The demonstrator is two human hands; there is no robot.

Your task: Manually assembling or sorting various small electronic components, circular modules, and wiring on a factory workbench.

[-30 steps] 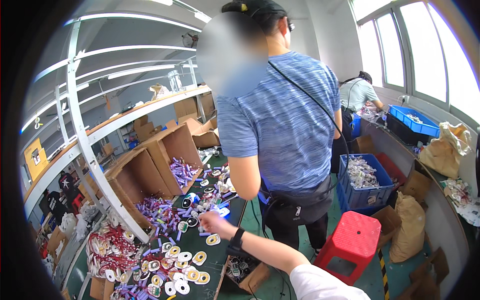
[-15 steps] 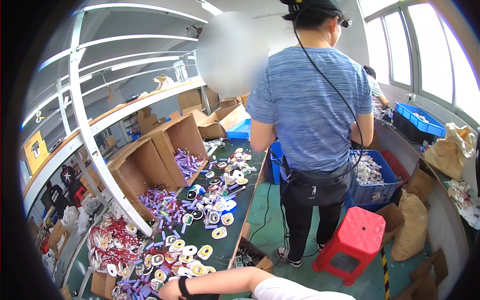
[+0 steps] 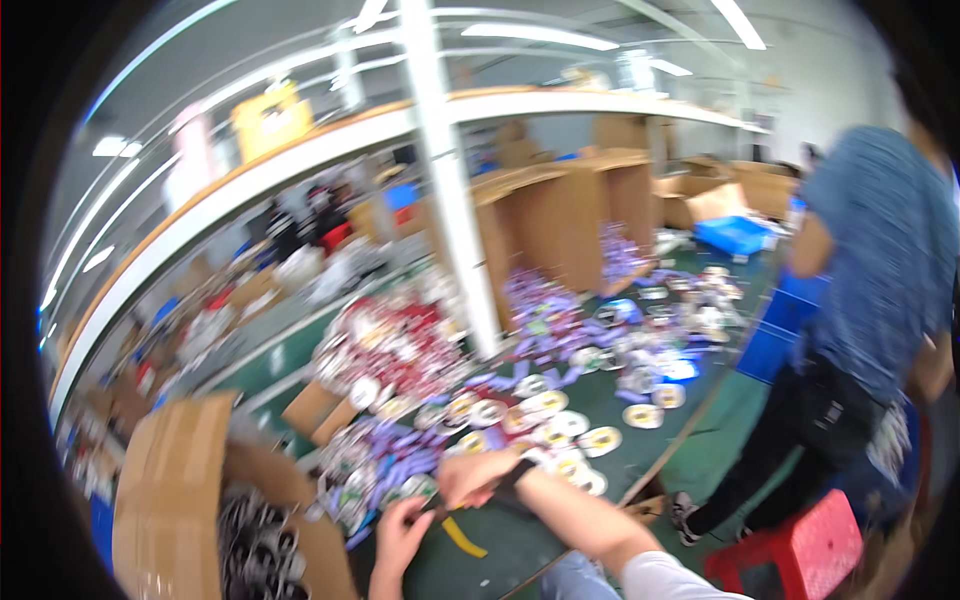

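Two hands (image 3: 400,535) (image 3: 474,479) brought together, one yellow strip (image 3: 463,539)

From my head, 1 wide fisheye view looks down and across the worktop (image 3: 515,545). My hands (image 3: 470,478) sit close, low in it; the shelf (image 3: 560,105) stands farther off.

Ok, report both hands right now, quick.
Left hand: partly curled; blur hides whether it grips anything.
Right hand: curled in; cannot tell what, if anything, it holds.
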